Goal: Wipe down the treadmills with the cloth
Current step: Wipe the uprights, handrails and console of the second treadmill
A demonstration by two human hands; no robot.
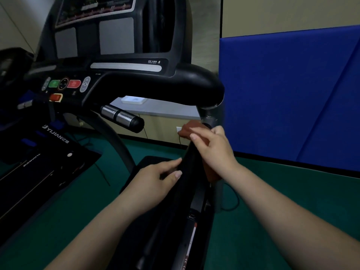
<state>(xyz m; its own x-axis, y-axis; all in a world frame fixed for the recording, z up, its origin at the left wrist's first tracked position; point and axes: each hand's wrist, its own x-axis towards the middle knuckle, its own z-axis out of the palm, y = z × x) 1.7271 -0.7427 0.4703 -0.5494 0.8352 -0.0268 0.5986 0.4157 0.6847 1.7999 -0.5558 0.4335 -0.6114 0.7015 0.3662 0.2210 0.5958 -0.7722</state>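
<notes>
Pressing under right hand (214, 151) fingers (196, 138): cloth (190, 127) against treadmill upright (187, 172).

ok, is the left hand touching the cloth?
Apart. The head view shows the left hand gripping the black upright lower down, while the brown cloth sits higher, under the right hand, with bare post between them.

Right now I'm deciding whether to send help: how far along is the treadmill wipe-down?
Nothing visibly shows as finished; cleaned surfaces can't be told apart here. In hand: the right hand presses the brown cloth against the near treadmill's upright post, just under the handrail, while the left hand steadies the post. Apparently left: the console and a second treadmill at far left.
</notes>
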